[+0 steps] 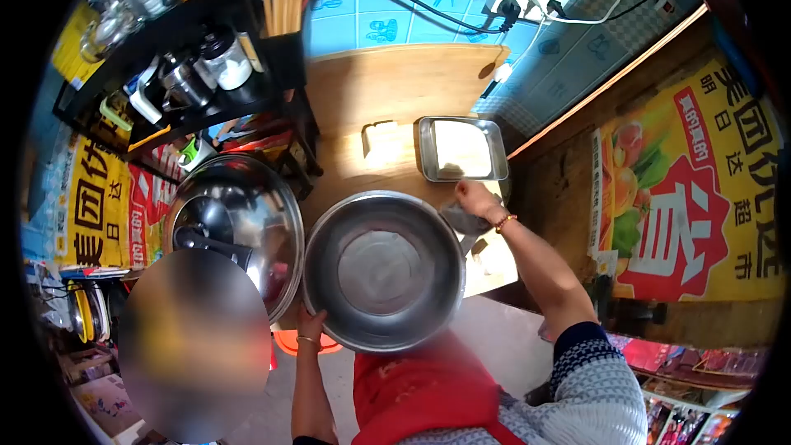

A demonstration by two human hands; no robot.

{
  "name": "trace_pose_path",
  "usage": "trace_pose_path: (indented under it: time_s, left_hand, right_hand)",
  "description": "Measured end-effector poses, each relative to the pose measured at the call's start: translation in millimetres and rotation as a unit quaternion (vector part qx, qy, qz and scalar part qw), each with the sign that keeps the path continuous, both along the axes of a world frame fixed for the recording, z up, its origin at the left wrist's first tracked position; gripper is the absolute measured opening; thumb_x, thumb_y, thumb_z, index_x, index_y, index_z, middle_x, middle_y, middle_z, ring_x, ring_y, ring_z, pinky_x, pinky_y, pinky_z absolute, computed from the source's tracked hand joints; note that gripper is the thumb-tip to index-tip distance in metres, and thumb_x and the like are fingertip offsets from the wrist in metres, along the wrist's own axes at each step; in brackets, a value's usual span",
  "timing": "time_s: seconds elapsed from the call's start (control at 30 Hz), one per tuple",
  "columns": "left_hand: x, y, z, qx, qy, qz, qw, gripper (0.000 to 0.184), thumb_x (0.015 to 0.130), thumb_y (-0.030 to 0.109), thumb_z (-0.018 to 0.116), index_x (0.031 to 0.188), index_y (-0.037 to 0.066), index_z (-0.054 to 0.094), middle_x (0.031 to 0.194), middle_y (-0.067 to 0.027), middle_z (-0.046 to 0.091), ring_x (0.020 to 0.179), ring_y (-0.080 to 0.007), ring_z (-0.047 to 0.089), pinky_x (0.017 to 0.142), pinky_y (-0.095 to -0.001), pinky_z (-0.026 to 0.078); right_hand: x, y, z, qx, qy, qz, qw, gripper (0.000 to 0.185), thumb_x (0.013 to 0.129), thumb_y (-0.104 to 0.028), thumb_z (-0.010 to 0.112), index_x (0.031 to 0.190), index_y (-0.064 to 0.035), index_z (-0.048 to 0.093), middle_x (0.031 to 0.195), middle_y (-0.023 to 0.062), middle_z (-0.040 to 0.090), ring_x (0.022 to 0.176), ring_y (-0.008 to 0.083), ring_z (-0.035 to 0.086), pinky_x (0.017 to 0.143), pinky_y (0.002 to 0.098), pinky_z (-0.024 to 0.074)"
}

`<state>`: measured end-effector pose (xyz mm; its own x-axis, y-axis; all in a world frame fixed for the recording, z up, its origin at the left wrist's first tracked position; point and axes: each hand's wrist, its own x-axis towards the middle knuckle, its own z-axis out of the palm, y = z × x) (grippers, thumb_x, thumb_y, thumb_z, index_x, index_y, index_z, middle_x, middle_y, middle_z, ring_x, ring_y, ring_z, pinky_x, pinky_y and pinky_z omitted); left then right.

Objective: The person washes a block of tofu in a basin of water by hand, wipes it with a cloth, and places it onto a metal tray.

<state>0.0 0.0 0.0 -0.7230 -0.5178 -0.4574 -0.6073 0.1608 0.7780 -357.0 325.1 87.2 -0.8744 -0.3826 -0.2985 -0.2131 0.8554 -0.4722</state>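
Note:
A large stainless steel bowl (329,222) stands at the front of the wooden table, its inside bare apart from a pale round sheen on the bottom. My left hand (311,324) grips the near left rim, partly hidden by the bowl. Just beyond the right rim, my right hand (476,200) is closed over a greyish, shiny item (465,221), too unclear to name. Behind that hand lies a rectangular metal tray (425,152) with a flat, pale slab or sheet (461,148) in it.
A big shiny domed pan or lid with a black handle (239,239) stands left of the bowl. At the back left, a black shelf (185,111) holds jars and a metal pot. Plugs and cables (509,8) hang on the tiled wall. A blurred oval covers the lower left.

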Motion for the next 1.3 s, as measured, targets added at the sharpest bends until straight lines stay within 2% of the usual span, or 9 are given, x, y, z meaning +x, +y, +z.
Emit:
trace_pose_path:
  time_s: [0.1, 0.17, 0.3, 0.37, 0.67, 0.83, 1.07, 1.13, 1.3]
  left_hand:
    - [-24, -13, 54, 0.002, -0.04, 0.016, 0.999, 0.053, 0.077, 0.017, 0.065, 0.125, 0.004, 0.045, 0.115, -0.0151, 0.055, 0.098, -0.0251, 0.057, 0.085, -0.0353, 0.045]
    - [-29, 10, 103, -0.33, -0.17, -0.084, 0.925, 0.045, 0.081, 0.013, 0.06, 0.123, 0.003, 0.047, 0.115, -0.0147, 0.056, 0.098, -0.0234, 0.057, 0.083, -0.0349, 0.046]
    - [-116, 76, 140, -0.107, 0.097, -0.039, 0.989, 0.048, 0.087, 0.016, 0.055, 0.13, 0.002, 0.039, 0.123, -0.0172, 0.051, 0.109, -0.0255, 0.054, 0.091, -0.0352, 0.043]
    - [-200, 114, 149, 0.026, 0.166, -0.049, 0.984, 0.051, 0.09, 0.019, 0.052, 0.133, 0.0, 0.033, 0.128, -0.0188, 0.047, 0.117, -0.0261, 0.048, 0.098, -0.0347, 0.037]
    - [-442, 189, -5, 0.157, 0.033, -0.062, 0.985, 0.069, 0.088, 0.044, 0.049, 0.133, -0.005, 0.032, 0.134, -0.0265, 0.036, 0.126, -0.0354, 0.035, 0.104, -0.0357, 0.027]
    - [-441, 201, -23, -0.153, 0.101, -0.179, 0.967, 0.066, 0.086, 0.038, 0.053, 0.128, -0.009, 0.035, 0.137, -0.0287, 0.03, 0.129, -0.0382, 0.028, 0.107, -0.0365, 0.024]
    - [-434, 216, -6, -0.179, 0.235, -0.106, 0.95, 0.062, 0.083, 0.026, 0.06, 0.126, -0.011, 0.035, 0.134, -0.0268, 0.035, 0.126, -0.0353, 0.034, 0.103, -0.0354, 0.029]
    - [-442, 214, 2, 0.126, 0.06, 0.014, 0.99, 0.059, 0.082, 0.025, 0.062, 0.124, -0.009, 0.039, 0.124, -0.0226, 0.048, 0.115, -0.0288, 0.047, 0.096, -0.0337, 0.037]
    - [-437, 212, -9, 0.228, 0.108, -0.005, 0.968, 0.048, 0.085, 0.023, 0.06, 0.121, -0.004, 0.045, 0.115, -0.0136, 0.056, 0.103, -0.0201, 0.053, 0.089, -0.031, 0.041]
  right_hand:
    - [-23, -11, -44, -0.098, 0.031, -0.075, 0.992, 0.026, 0.089, -0.025, 0.048, 0.094, -0.0016, 0.058, 0.089, 0.0194, 0.063, 0.085, 0.0352, 0.06, 0.075, 0.0387, 0.0469]
    - [-13, 3, -58, -0.173, 0.013, 0.037, 0.984, 0.028, 0.09, -0.027, 0.049, 0.101, -0.0027, 0.057, 0.092, 0.0165, 0.062, 0.084, 0.0327, 0.06, 0.073, 0.0384, 0.0474]
    - [-14, 23, -36, -0.119, 0.051, 0.02, 0.991, 0.034, 0.089, -0.026, 0.048, 0.107, 0.0019, 0.054, 0.106, 0.0206, 0.056, 0.097, 0.0333, 0.055, 0.084, 0.0394, 0.0433]
    - [-49, 43, -39, -0.251, 0.13, -0.205, 0.937, 0.043, 0.088, -0.031, 0.051, 0.115, 0.0025, 0.05, 0.113, 0.0203, 0.054, 0.106, 0.032, 0.052, 0.092, 0.0371, 0.0397]
    - [-134, 61, -89, -0.336, -0.171, -0.34, 0.862, 0.067, 0.09, -0.054, 0.036, 0.127, 0.0015, 0.044, 0.128, 0.0161, 0.047, 0.121, 0.0258, 0.041, 0.101, 0.036, 0.0296]
    - [-123, 41, -55, -0.346, -0.112, -0.303, 0.881, 0.062, 0.088, -0.046, 0.047, 0.125, 0.0036, 0.046, 0.126, 0.0171, 0.049, 0.118, 0.0262, 0.043, 0.099, 0.0345, 0.0313]
    - [-132, 53, -116, -0.351, -0.076, -0.303, 0.882, 0.061, 0.086, -0.042, 0.053, 0.126, 0.0043, 0.044, 0.122, 0.0199, 0.051, 0.116, 0.0257, 0.046, 0.098, 0.0349, 0.0326]
    - [-127, 49, -95, -0.37, -0.104, -0.3, 0.873, 0.061, 0.086, -0.04, 0.054, 0.126, 0.0044, 0.044, 0.123, 0.0194, 0.05, 0.116, 0.0253, 0.045, 0.098, 0.0345, 0.0324]
    - [-124, 39, -92, -0.443, -0.093, -0.277, 0.847, 0.074, 0.082, -0.037, 0.062, 0.135, 0.0029, 0.03, 0.133, 0.0157, 0.04, 0.123, 0.0249, 0.037, 0.101, 0.0317, 0.0302]
